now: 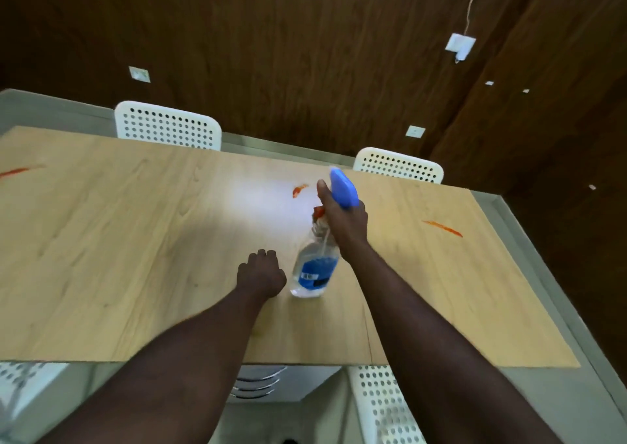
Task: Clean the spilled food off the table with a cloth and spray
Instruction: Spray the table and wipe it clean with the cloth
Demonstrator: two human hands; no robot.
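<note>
My right hand (344, 221) grips the neck of a clear spray bottle (314, 269) with a blue label and a blue trigger head (343, 189), held tilted above the wooden table (135, 240). The nozzle points toward a red food smear (299, 190) near the table's far middle. Two more red smears lie on the table: one at the far left (15, 171) and one at the right (442, 228). My left hand (261, 275) rests on the table with its fingers curled under, holding nothing that I can see. No cloth is in view.
Two white perforated chairs (168, 126) (398, 167) stand at the table's far side, another (383, 406) at the near side by my right arm. A dark wood-panelled wall rises behind. A grey floor edge runs along the right.
</note>
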